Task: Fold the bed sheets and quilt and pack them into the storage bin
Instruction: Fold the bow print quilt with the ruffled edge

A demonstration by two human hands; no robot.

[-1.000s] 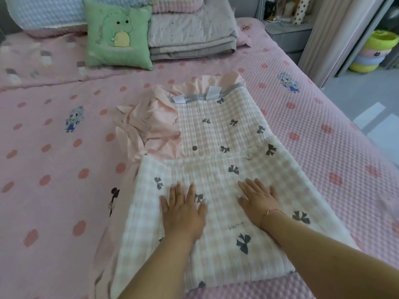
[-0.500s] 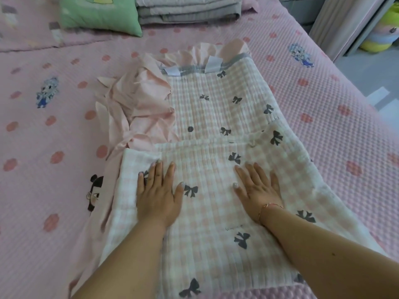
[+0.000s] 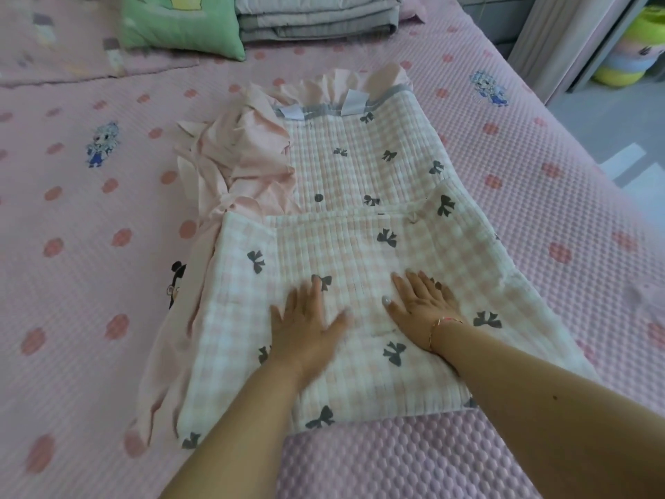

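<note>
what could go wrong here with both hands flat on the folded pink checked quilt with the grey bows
The loose plain pink sheet fabric bunched at the left edge of the pink checked quilt with grey bows may get trapped in the next fold and leave a lumpy bundle. The folded layers do not line up, so smoothing by the left hand and right hand could set a crooked fold.

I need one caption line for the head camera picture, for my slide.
Both hands, left hand and right hand, press flat on a half-folded checked quilt with bow prints on a pink bed.
</note>
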